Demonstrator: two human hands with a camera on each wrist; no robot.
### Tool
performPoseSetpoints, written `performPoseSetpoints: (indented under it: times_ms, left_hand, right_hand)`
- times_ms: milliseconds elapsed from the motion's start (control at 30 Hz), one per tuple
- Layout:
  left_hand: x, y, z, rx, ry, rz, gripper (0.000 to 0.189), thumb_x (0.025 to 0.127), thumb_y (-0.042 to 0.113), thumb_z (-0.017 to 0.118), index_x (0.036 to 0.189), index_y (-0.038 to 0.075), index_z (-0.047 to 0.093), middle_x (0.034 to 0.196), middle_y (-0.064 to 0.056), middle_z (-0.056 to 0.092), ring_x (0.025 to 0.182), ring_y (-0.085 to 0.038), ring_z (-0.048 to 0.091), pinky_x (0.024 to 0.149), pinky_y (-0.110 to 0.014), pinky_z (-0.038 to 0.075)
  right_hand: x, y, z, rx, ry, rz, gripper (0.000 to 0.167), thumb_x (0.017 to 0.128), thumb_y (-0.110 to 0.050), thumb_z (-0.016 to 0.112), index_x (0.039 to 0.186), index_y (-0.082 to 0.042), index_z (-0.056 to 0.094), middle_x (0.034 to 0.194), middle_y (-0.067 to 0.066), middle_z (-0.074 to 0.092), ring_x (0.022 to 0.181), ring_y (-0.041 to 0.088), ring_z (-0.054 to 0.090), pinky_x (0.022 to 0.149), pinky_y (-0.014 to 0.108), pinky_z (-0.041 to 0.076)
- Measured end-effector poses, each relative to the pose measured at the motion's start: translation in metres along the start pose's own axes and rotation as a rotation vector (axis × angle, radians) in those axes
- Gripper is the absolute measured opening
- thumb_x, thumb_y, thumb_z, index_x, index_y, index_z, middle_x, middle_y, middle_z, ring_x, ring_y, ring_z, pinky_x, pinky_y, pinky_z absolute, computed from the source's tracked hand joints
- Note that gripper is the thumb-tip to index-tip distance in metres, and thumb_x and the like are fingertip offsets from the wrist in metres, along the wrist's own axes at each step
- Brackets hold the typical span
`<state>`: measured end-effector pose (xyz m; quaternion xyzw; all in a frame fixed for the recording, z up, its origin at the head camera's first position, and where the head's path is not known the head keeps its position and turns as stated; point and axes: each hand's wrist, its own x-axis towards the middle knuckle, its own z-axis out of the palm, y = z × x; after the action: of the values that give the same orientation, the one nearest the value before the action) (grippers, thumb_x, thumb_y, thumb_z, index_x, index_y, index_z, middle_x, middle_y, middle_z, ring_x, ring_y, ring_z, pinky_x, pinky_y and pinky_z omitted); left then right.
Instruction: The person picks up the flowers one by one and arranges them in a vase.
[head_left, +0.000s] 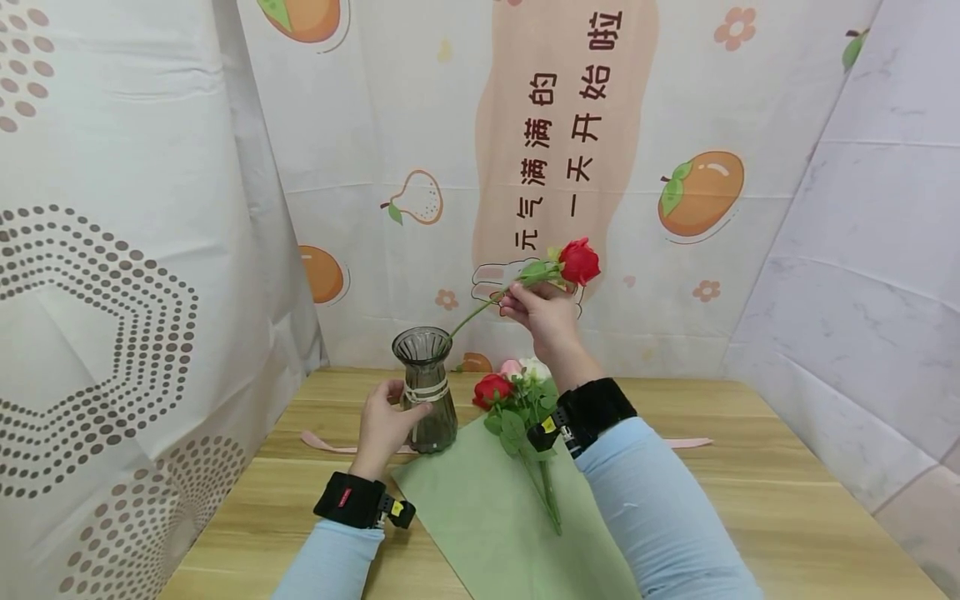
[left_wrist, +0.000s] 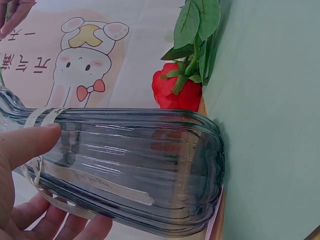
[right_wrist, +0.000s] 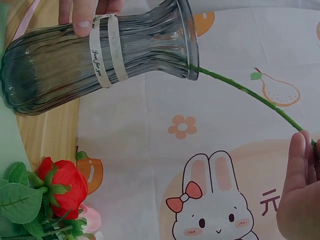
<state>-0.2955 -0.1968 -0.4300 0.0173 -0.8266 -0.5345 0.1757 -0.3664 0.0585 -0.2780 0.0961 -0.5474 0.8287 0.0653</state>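
A ribbed grey glass vase (head_left: 432, 421) with a cream ribbon round its middle stands upright at the back left of the table. My left hand (head_left: 386, 421) grips it, thumb on the near side and fingers round the other, as the left wrist view shows. Up and to the right, my right hand (head_left: 543, 317) pinches the green stem (right_wrist: 250, 93) of a red rose (head_left: 580, 262) just below its bloom. The stem slants down to the left, its lower end inside the mouth of the vase (right_wrist: 187, 40), bending slightly at the rim.
Right of the vase, another red rose (head_left: 492, 390), a pink flower (head_left: 511, 367) and a white flower (head_left: 535, 369) lie on a green sheet (head_left: 480, 508). A pink ribbon (head_left: 322, 442) runs across the wooden table (head_left: 720, 492). Printed cloth (head_left: 360, 250) hangs behind.
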Motion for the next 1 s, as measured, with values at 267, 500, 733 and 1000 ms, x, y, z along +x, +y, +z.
performPoseSetpoints:
  times_ms: [267,500,733,1000]
  left_hand:
    - [-0.001,0.001,0.0,0.005,-0.006,-0.007,0.061,0.083,0.025,0.085,0.131,-0.002,0.057,0.126,-0.02,0.058,0.118,-0.036,0.054,0.097,-0.053,0.045]
    - [-0.001,0.002,0.0,-0.003,-0.001,-0.012,0.061,0.083,0.025,0.085,0.13,-0.001,0.057,0.126,-0.02,0.058,0.118,-0.036,0.054,0.098,-0.053,0.045]
    - [0.0,0.001,-0.001,0.008,-0.001,-0.006,0.061,0.083,0.025,0.085,0.13,-0.002,0.057,0.125,-0.02,0.058,0.117,-0.036,0.054,0.098,-0.052,0.044]
    - [0.001,-0.001,-0.001,0.017,0.005,0.009,0.061,0.083,0.025,0.085,0.13,-0.002,0.057,0.125,-0.02,0.059,0.117,-0.036,0.054,0.098,-0.053,0.044]
  right_hand:
    - [-0.001,0.007,0.008,-0.084,-0.028,0.046,0.032,0.096,-0.008,0.072,0.122,0.008,0.063,0.097,0.017,0.071,0.083,0.022,0.073,0.082,0.035,0.058]
    - [-0.002,0.016,0.015,-0.117,-0.055,0.06,0.028,0.095,-0.007,0.072,0.119,0.007,0.066,0.1,0.022,0.069,0.077,0.019,0.071,0.081,0.036,0.059]
    - [-0.005,0.022,0.024,-0.16,-0.069,0.054,0.022,0.095,-0.006,0.072,0.115,0.002,0.069,0.099,0.021,0.069,0.077,0.02,0.07,0.078,0.035,0.06]
    - [-0.008,0.034,0.034,-0.229,-0.118,0.046,0.033,0.095,-0.007,0.072,0.123,0.01,0.064,0.106,0.028,0.067,0.078,0.019,0.07,0.076,0.034,0.06]
